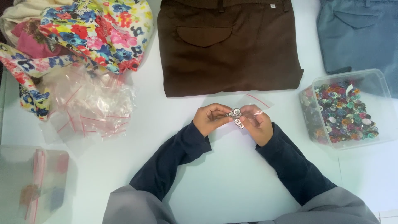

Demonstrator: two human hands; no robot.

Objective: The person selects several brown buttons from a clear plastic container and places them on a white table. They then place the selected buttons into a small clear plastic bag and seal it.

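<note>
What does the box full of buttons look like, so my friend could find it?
Start at the white table and look to its right edge, just below the folded grey-blue trousers. There stands a clear plastic rectangular box with no lid. Unlike the clear zip bags on the left, it is stiff-walled and heaped with small round buttons in many colours.

Bright, even light washes the white worktop (232,182); soft shadows sit under the sleeves, and the lower left corner blurs.
</note>
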